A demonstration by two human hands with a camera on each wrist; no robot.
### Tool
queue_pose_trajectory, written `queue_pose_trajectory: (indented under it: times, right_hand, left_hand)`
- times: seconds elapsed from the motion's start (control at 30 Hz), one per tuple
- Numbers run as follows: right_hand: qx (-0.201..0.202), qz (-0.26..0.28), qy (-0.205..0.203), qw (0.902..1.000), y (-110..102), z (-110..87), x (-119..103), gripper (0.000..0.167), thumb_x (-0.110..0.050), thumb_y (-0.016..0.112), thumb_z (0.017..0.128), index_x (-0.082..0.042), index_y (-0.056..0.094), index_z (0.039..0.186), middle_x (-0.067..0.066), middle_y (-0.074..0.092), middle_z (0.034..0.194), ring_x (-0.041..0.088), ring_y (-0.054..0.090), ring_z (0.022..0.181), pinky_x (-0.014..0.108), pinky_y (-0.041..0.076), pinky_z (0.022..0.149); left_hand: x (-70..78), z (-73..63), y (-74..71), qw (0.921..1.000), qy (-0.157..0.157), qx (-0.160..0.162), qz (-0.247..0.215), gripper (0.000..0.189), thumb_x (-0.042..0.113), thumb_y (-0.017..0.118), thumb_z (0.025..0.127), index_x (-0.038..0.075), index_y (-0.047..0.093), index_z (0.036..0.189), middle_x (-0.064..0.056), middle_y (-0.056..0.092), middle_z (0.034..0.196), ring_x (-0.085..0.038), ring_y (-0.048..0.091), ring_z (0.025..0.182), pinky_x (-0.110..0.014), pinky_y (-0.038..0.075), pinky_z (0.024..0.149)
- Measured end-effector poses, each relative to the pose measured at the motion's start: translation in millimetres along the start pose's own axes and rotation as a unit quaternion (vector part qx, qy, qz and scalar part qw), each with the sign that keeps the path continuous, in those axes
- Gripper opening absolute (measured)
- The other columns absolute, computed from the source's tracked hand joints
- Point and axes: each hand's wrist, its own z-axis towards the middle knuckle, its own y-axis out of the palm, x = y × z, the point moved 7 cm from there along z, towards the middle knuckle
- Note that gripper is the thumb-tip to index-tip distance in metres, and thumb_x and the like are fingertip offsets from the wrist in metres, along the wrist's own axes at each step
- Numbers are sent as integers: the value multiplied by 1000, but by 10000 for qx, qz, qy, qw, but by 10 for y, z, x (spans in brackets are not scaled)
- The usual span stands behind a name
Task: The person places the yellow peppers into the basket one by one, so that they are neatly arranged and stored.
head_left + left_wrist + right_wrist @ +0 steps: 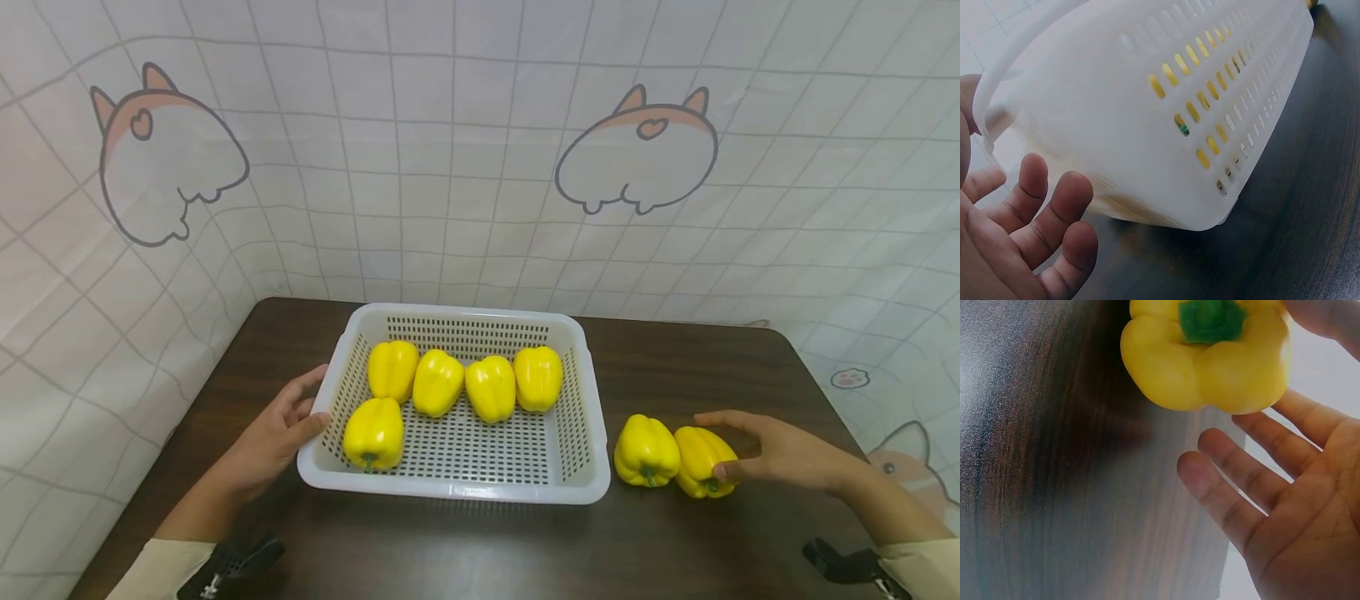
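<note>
A white slotted plastic basket (pixel 450 492) stands on the table with several yellow bell peppers (pixel 491 389) inside. At its left end, my left hand (pixel 273 437) holds the rim, thumb over the edge; the left wrist view shows the other fingers (pixel 1072 194) bent loosely beside the basket's outer wall (pixel 1116 125). Two more yellow bell peppers lie on the table right of the basket. My right hand (pixel 787 450) grips the outer pepper (pixel 701 454) between thumb and forefinger. Beside it is the other loose pepper (pixel 647 450). In the right wrist view the gripped pepper (pixel 1210 369) shows its green stem.
The dark wooden table (pixel 480 550) meets a white grid-patterned cloth (pixel 465 167) behind and at both sides. Cartoon dog drawings (pixel 637 158) decorate the cloth. A dark wrist device (pixel 232 567) sits at each sleeve.
</note>
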Motion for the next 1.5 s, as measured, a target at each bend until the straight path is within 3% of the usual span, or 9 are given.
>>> queue_pose_trajectory:
  times: [0.47,0.67,0.83,1.13,1.5]
  right_hand:
    - [33,-248,-204,9995,60,-17,-20,80,-28,81,84,-11,45,153,28,45,150,51,48,129,69,49,90]
    - [-59,-33,-214,9997,78,-21,-10,81,-23,81,84,-7,43,154,31,43,150,49,50,126,62,53,88]
    - [92,-230,-224,9994,54,-38,2,79,-26,83,83,-8,46,151,27,48,148,47,51,126,63,52,89]
    - [9,208,-154,9997,68,-42,44,75,-22,83,85,-5,47,149,33,46,145,31,65,108,29,58,77]
    - [283,209,-426,9985,-56,-93,-6,73,-21,80,89,-4,43,151,32,48,142,22,69,99,31,60,73]
  left_hand:
    - [-43,-18,1,9999,-94,50,36,81,18,59,104,13,5,163,-36,46,143,-35,70,103,-47,61,79]
    - [-54,-8,-1,10000,-78,29,-35,80,17,59,105,14,5,163,-36,46,142,-34,70,103,-47,61,79]
    - [-54,-2,1,10000,-51,14,-46,80,17,59,105,14,5,163,-36,47,142,-34,71,102,-47,61,78]
    - [-33,7,5,10000,-46,-9,-20,79,17,59,105,14,6,164,-36,47,142,-35,71,102,-49,61,79]
    - [-15,10,-7,9999,-90,8,-48,80,16,59,105,14,5,163,-36,46,143,-33,71,102,-47,61,80]
